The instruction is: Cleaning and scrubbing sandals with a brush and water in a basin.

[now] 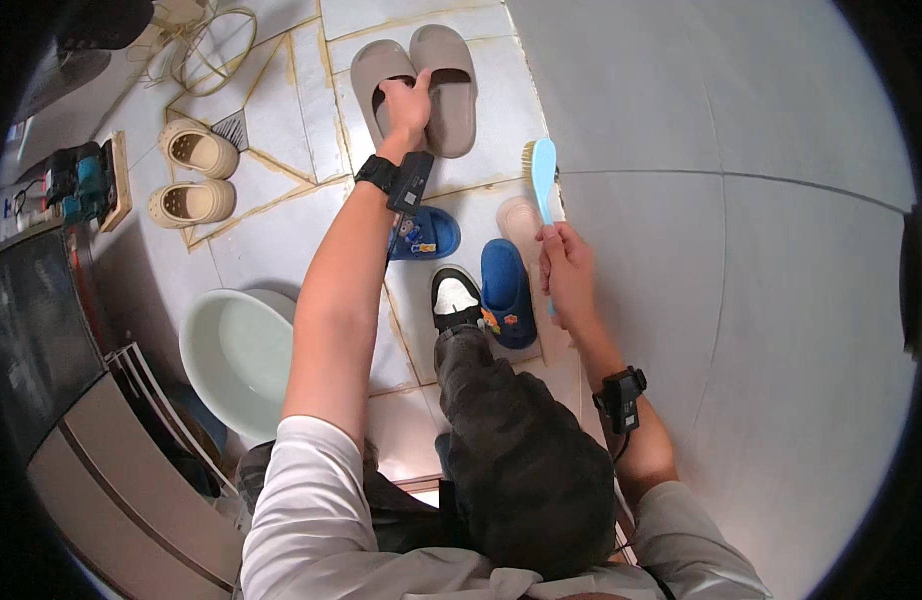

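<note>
My left hand [407, 109] is on the left one of two taupe slide sandals, its fingers at the foot opening; whether it grips the strap cannot be told. The left slide [378, 60] and the right slide [452, 112] stand side by side on the white tiles. In my right hand [567, 274] is the handle of a light blue brush [543, 161] with yellowish bristles, held upright in view near the grey wall. Between my arms lie a blue clog [508, 292] with charms and another blue clog [438, 232], partly behind my left forearm. A pale pink slipper [517, 217] is partly hidden.
Beige clogs [198, 202] sit beside a floor drain [231, 129] at the left. A pale green basin [236, 352] stands left of my left forearm. Further out are a wire rack [214, 52] and a shelf with bottles [82, 180]. My shoe [455, 296] is near the blue clogs.
</note>
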Demonstrator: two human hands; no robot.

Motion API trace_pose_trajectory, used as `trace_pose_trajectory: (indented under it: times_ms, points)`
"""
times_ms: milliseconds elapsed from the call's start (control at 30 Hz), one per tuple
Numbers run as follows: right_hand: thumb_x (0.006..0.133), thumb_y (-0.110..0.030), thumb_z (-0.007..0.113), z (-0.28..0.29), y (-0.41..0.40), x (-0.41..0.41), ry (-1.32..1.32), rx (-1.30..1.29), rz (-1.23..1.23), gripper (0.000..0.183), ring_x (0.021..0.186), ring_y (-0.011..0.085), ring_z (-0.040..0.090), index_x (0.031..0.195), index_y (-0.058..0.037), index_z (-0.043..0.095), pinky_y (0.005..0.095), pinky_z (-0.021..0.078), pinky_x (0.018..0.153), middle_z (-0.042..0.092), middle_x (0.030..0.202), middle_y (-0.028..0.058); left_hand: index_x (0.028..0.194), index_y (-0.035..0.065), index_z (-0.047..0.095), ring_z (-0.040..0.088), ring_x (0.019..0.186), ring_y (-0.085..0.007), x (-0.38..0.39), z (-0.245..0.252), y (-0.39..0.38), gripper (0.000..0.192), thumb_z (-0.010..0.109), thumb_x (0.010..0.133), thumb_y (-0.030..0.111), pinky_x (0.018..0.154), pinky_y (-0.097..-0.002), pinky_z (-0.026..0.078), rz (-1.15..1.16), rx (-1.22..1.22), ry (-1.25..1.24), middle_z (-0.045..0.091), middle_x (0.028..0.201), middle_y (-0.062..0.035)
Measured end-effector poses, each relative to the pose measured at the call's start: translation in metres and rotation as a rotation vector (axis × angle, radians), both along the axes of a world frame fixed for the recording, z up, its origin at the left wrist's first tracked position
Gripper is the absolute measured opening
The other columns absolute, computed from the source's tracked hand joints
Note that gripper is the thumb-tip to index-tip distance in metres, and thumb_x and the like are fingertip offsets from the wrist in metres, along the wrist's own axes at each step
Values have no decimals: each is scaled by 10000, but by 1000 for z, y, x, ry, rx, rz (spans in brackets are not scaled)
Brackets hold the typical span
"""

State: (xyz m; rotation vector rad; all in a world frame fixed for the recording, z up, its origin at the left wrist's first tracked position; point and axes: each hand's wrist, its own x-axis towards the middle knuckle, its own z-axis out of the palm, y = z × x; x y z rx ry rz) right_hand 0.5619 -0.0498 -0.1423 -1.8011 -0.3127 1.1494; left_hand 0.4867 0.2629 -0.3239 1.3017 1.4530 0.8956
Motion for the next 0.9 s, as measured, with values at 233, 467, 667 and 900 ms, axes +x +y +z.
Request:
trace_pose_trajectory:
  times_ms: [233,467,667,900]
  points:
    - [1043,-242,547,-9,3,-8,-118,-13,119,224,513,58,483,941,-44,544,236,352,404,510,639,-20,1304,-142,498,608,1165,-293,-34,-6,-15,596,717,888,223,1000,-375,462,-148,76,-2,598,1315,-250]
    - [932,-43,560,-62,-40,-35,-604,-61,628,229,796,465,659,1077,52,410,521,534,712,635,904,293,1184,-71,594,576,1134,-428,-99,57,-137,378,643,873,138,1002,-479,439,-283,138,347,636,1153,-285]
    - [868,53,522,-59,-58,-58,-616,-115,862,255,973,545,601,1077,110,389,543,511,848,553,1088,392,1165,-107,567,561,1089,-401,-145,42,-202,514,762,840,240,967,-489,441,-261,96,499,595,1157,-266]
    - [878,43,568,-81,-81,-43,-788,-225,1028,270,954,492,647,1105,45,423,541,536,823,639,1023,304,1025,-19,679,631,825,-385,-154,40,-207,407,817,806,295,838,-483,499,-290,-345,610,694,914,-186]
